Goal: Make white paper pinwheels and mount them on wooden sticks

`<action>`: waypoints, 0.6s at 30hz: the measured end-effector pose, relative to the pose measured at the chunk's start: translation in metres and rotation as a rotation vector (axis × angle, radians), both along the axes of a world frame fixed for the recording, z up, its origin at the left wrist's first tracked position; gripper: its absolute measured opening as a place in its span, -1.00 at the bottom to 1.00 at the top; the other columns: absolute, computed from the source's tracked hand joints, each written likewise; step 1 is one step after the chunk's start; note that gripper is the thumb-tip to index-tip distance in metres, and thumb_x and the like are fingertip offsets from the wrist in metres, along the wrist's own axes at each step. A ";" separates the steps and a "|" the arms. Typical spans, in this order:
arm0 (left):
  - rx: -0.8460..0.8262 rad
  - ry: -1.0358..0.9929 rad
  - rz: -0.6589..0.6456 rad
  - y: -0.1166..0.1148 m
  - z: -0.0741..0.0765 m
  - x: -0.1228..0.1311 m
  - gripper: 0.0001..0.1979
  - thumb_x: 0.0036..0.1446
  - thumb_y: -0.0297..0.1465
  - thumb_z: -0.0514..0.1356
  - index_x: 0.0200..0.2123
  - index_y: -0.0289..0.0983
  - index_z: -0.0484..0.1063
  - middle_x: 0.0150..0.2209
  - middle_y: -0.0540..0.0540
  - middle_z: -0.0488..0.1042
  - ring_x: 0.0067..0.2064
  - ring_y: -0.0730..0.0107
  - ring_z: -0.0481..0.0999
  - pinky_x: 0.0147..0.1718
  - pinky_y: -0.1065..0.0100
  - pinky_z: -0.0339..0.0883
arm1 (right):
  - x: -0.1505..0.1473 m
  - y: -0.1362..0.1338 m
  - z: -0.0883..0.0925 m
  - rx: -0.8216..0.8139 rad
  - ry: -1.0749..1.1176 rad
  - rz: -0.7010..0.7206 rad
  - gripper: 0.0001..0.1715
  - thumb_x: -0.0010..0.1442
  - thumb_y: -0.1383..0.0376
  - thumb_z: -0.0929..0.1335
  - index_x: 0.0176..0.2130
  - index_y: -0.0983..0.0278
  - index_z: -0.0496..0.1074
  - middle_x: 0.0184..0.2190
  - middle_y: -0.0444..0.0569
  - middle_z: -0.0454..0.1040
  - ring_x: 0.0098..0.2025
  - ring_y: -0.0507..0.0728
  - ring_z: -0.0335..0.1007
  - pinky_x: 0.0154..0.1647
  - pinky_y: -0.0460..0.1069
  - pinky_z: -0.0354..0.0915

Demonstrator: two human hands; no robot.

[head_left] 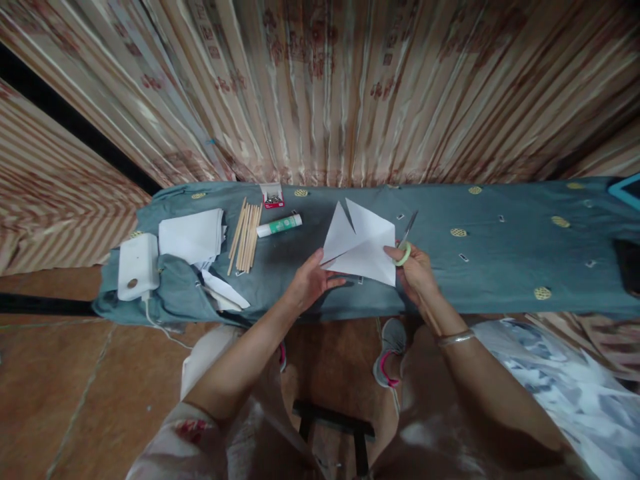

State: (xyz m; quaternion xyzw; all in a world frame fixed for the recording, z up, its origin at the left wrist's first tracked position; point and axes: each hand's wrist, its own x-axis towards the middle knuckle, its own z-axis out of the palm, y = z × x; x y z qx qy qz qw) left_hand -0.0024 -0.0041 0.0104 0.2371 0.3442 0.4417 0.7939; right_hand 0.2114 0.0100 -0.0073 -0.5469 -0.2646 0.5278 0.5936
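A white sheet of paper [367, 243] is held up between both hands over the cloth-covered table, with slits cut from its corners toward the middle. My left hand [311, 279] pinches its left corner, thumb on top and the other fingers beneath. At the right edge, my right hand [414, 270] grips the scissors [404, 253] by their pale green handle. The blades point away from me, beside the paper. My right thumb lies near the paper's edge; whether it also presses on the sheet is hard to see.
Left of the paper lie a glue stick [280, 225], several wooden sticks [246, 237], a small red box of metal bits [273, 198], a paper stack [191, 235], paper offcuts [225, 290] and a white corded device [139, 267]. A dark object [627, 263] sits at the table's right end.
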 end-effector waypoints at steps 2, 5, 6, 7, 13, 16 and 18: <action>-0.030 -0.049 0.002 -0.002 0.001 0.000 -0.55 -0.08 -0.07 0.33 -0.21 -0.28 0.50 -0.26 -0.15 0.56 -0.22 0.22 0.56 -0.26 0.29 0.44 | -0.004 0.001 -0.003 0.010 0.028 -0.023 -0.63 -0.29 0.27 0.57 -0.44 0.22 0.43 -0.46 -0.16 0.57 -0.42 0.09 0.48 -0.24 0.04 0.42; -0.072 -0.117 0.035 -0.006 0.003 0.000 -0.65 -0.05 -0.14 0.34 -0.27 -0.27 0.50 -0.24 -0.13 0.56 -0.16 0.25 0.55 -0.14 0.27 0.42 | -0.011 -0.001 -0.005 0.008 0.028 0.009 -0.62 -0.26 0.23 0.55 -0.40 0.22 0.42 -0.44 -0.12 0.57 -0.39 0.13 0.49 -0.26 0.07 0.42; -0.080 -0.129 0.045 -0.007 0.003 0.002 -0.67 -0.05 -0.16 0.34 -0.28 -0.25 0.49 -0.22 -0.12 0.56 -0.13 0.23 0.55 -0.09 0.24 0.41 | -0.014 -0.002 -0.006 0.001 0.024 0.032 -0.61 -0.26 0.21 0.55 -0.40 0.22 0.41 -0.45 -0.12 0.57 -0.38 0.14 0.49 -0.27 0.07 0.42; -0.085 -0.135 0.054 -0.009 0.004 0.003 -0.67 -0.06 -0.17 0.35 -0.27 -0.24 0.48 -0.20 -0.12 0.56 -0.09 0.22 0.54 -0.05 0.21 0.40 | -0.018 -0.004 -0.006 -0.003 0.020 0.060 -0.60 -0.26 0.18 0.55 -0.41 0.22 0.41 -0.47 -0.12 0.56 -0.39 0.14 0.49 -0.29 0.07 0.41; -0.131 -0.021 0.169 -0.010 0.001 0.010 -0.61 -0.05 -0.18 0.37 -0.16 -0.21 0.45 -0.09 -0.12 0.53 0.01 0.16 0.50 0.00 0.14 0.43 | -0.038 -0.013 -0.006 -0.005 -0.059 0.154 -0.58 -0.27 0.10 0.56 -0.44 0.22 0.41 -0.53 -0.18 0.49 -0.47 0.05 0.37 -0.38 -0.02 0.31; -0.204 0.036 0.242 -0.007 -0.002 0.007 -0.68 0.04 -0.21 0.33 -0.19 -0.24 0.43 -0.12 -0.12 0.53 -0.06 0.20 0.52 -0.05 0.11 0.47 | -0.042 -0.016 -0.003 0.019 -0.111 0.196 -0.57 -0.26 0.08 0.56 -0.45 0.21 0.40 -0.56 -0.22 0.43 -0.50 0.01 0.31 -0.42 -0.06 0.27; -0.226 0.048 0.281 -0.005 -0.002 0.003 -0.72 0.11 -0.24 0.28 -0.18 -0.26 0.42 -0.14 -0.13 0.53 -0.09 0.22 0.53 -0.07 0.09 0.49 | -0.042 -0.019 0.000 0.018 -0.127 0.242 -0.54 -0.26 0.06 0.57 -0.42 0.21 0.42 -0.59 -0.24 0.40 -0.52 -0.01 0.28 -0.46 -0.07 0.25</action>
